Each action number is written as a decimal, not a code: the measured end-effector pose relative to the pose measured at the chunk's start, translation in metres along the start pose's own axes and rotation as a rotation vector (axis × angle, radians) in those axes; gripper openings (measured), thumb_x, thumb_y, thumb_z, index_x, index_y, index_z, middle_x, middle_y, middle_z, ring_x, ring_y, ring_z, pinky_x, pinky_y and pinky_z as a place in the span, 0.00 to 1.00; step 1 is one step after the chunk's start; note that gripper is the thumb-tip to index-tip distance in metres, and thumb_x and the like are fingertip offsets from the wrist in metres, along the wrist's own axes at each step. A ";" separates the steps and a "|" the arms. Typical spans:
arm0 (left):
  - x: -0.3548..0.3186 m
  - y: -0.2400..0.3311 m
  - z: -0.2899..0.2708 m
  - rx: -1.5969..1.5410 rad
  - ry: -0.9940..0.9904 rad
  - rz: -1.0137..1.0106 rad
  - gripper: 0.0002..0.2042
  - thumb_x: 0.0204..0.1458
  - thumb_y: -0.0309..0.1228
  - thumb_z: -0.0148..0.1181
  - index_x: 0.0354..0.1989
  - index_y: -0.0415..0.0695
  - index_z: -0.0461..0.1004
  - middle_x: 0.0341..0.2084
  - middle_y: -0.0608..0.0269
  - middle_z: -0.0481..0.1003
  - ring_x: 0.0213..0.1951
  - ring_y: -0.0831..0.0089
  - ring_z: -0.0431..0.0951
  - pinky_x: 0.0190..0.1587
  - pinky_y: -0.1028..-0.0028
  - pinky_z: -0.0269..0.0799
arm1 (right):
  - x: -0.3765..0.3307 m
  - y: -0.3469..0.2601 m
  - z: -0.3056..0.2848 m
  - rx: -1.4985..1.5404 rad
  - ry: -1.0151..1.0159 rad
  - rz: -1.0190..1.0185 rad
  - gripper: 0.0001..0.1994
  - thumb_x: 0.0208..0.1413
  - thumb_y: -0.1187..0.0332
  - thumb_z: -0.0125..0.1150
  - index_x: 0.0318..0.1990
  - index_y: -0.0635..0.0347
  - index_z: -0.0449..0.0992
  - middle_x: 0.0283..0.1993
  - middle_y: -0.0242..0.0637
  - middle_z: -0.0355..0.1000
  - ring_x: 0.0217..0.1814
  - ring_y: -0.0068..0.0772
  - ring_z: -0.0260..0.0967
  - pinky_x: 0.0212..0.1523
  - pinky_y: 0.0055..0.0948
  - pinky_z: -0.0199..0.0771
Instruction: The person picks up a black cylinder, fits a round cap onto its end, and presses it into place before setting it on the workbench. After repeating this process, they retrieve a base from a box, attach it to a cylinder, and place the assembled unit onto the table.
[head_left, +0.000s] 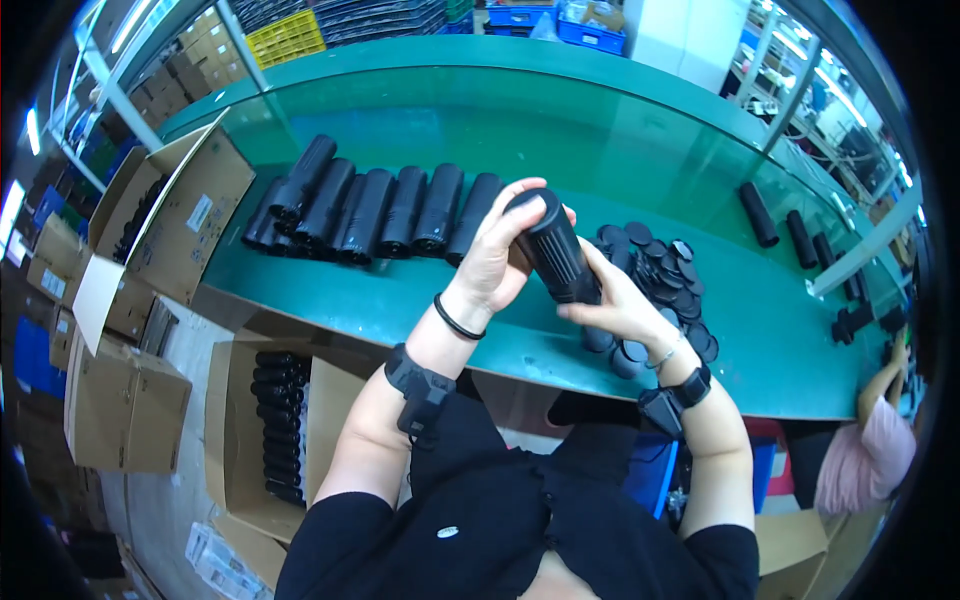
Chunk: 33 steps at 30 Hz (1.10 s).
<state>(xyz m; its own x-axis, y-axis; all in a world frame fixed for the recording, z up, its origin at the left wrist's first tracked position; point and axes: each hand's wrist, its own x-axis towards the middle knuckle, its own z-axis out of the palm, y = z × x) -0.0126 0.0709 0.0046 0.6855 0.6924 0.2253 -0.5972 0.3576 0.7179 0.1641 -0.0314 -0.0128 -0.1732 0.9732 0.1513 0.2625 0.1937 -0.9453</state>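
Above the green bench (450, 320) I hold a black ribbed cylinder (556, 250), tilted, between both hands. My left hand (495, 245) wraps its upper end, thumb near the top rim. Around the lower end close the fingers of my right hand (620, 300). Just right of that hand lies a heap of flat black discs (665, 275), some partly hidden by it. To the left, several similar black cylinders (375, 212) lie side by side in a row, some stacked on others.
An open carton (190, 215) stands at the bench's left end. Below the front edge, another carton (232, 430) holds several black cylinders. More black tubes (758, 213) lie at the far right, beyond a clear panel. A person in a pink sleeve (868, 460) works at right.
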 end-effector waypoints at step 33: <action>0.002 0.014 -0.074 0.983 0.077 0.360 0.35 0.42 0.29 0.75 0.56 0.46 0.57 0.47 0.57 0.67 0.52 0.65 0.71 0.56 0.67 0.67 | 0.065 0.030 -0.078 -0.866 -0.247 -0.044 0.14 0.46 0.71 0.70 0.42 0.59 0.79 0.42 0.39 0.74 0.52 0.44 0.69 0.55 0.38 0.66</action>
<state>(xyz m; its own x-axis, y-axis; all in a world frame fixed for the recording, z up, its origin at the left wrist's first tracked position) -0.0505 0.1238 -0.0338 0.4858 0.7071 0.5137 -0.1356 -0.5197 0.8435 0.2349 0.0470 -0.0083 -0.3727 0.9277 0.0212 0.8566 0.3528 -0.3765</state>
